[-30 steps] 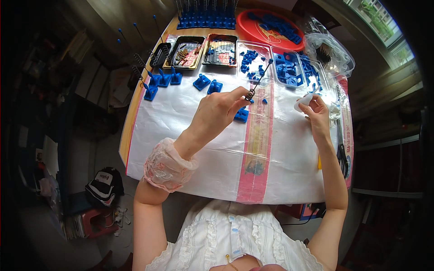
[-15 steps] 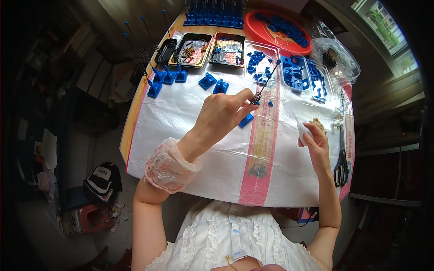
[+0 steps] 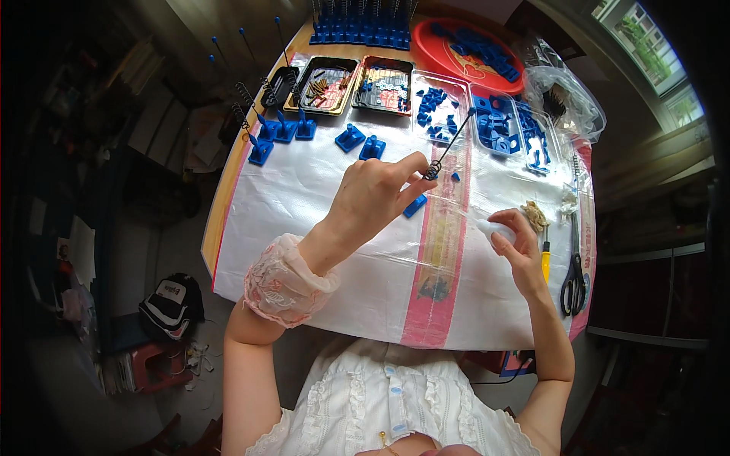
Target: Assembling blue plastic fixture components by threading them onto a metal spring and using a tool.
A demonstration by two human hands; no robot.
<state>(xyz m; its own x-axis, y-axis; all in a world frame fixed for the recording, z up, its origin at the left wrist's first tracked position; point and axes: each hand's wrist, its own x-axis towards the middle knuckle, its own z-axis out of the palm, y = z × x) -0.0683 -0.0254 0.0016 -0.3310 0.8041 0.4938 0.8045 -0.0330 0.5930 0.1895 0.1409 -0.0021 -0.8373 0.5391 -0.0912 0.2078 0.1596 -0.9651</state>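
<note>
While the left hand (image 3: 376,194) pinches a spring-tipped rod (image 3: 450,144) above the table, right hand (image 3: 517,247) grips a white piece (image 3: 490,226). Clear trays (image 3: 439,114) and red tray (image 3: 456,57) hold blue parts; black trays (image 3: 328,85) hold small hardware.

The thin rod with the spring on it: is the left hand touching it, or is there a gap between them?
Touching. The head view shows the left hand pinching the thin rod at its spring end between its fingertips.

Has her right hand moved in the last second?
Yes. The right hand, holding a small white piece, has drawn back toward her, away from the clear tray of blue plastic parts.
</note>
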